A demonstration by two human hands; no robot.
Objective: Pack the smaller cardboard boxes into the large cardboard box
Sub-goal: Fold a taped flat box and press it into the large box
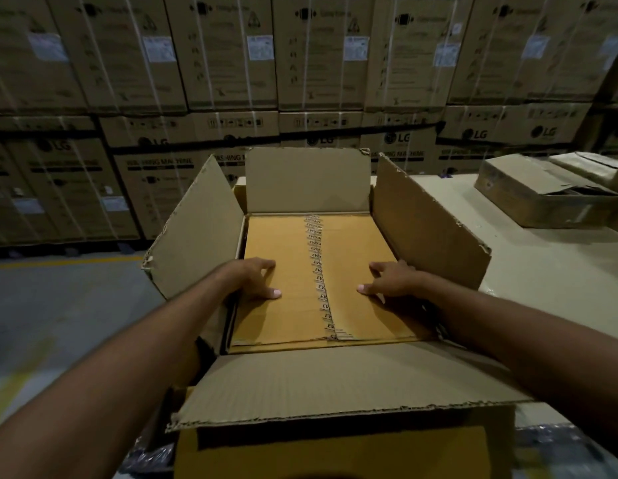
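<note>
Head view looks down on a smaller cardboard box (290,316) lying flat inside the large cardboard box (335,385), its yellow-brown top facing up and filling nearly the whole opening, with a thin gap along the left wall. A strip of printed tape (317,257) runs down the middle of that top from far to near. The left hand (254,278) rests on the top near its left edge and the right hand (392,281) near its right edge, on either side of the tape and well apart. On both hands the fingers (266,264) are loosely bent with their tips on the cardboard and the thumbs stretched inward toward the tape; they press on the surface and are not curled round anything that shows. All four flaps of the large box are open: the far one upright, the left and right ones leaning outward, the near one folded down toward the camera. A pale worktop (542,271) extends to the right of the box, and at its far right sits another cardboard box (528,198) with its flaps partly open. To the left is a grey floor (58,305) with a yellow line (58,262). Stacked, strapped appliance cartons (231,57) fill the far background.
</note>
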